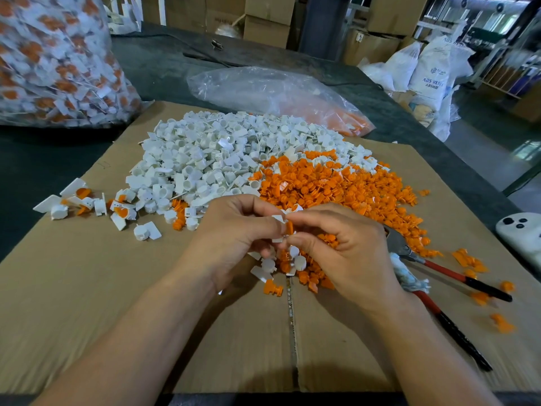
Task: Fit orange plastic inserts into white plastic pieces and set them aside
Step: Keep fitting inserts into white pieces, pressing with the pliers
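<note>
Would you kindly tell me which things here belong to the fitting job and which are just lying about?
Job: heap of white plastic pieces; heap of orange plastic inserts; fitted white-and-orange pieces set aside; left hand gripping a white piece; right hand pinching an orange insert.
Lying about: red-and-black-handled pliers; white phone.

I see a flattened cardboard sheet (87, 303) covering the near part of the dark tabletop (164, 68). Near its right edge lie pliers (409, 253) with red-and-black handles, and a crumpled whitish rag (407, 273) sits between the handles. A white phone (521, 232) lies camera-side up at the table's right edge. A black cable (205, 58) crosses the far side. Beyond the table I can make out cardboard boxes (266, 22) and white resin sacks (433, 71).
</note>
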Motion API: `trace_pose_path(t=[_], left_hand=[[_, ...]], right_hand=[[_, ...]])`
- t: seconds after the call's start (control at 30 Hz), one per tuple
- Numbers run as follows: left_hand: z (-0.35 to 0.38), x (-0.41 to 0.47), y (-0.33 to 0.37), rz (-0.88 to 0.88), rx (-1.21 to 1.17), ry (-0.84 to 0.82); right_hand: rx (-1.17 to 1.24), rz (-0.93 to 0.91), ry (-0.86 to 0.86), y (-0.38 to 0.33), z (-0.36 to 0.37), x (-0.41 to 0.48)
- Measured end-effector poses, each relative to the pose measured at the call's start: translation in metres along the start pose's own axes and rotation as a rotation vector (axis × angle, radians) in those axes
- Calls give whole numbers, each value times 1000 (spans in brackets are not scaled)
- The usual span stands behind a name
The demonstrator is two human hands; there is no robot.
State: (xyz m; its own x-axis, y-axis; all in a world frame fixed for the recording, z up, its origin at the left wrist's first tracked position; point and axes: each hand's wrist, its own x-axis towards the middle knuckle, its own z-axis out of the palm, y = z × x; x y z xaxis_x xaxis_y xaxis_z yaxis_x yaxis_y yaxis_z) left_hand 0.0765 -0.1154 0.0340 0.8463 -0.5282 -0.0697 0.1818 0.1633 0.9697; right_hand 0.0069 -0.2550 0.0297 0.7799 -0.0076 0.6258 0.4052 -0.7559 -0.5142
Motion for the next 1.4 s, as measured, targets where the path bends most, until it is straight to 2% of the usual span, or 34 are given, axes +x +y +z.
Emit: trace_pose_path(t=[0.17,0.5,1.07,1.4], left_hand=[[1,0,1,-3,-36,36],[-1,2,-1,-24,-27,62],[2,-1,1,-42,-32,68],[2,-1,3,-62,-37,68]], right_hand=[[157,115,37,0,4,-2],[258,155,56,2,8,-2],[205,154,94,7,11,-2],[260,180,96,6,13,-2]])
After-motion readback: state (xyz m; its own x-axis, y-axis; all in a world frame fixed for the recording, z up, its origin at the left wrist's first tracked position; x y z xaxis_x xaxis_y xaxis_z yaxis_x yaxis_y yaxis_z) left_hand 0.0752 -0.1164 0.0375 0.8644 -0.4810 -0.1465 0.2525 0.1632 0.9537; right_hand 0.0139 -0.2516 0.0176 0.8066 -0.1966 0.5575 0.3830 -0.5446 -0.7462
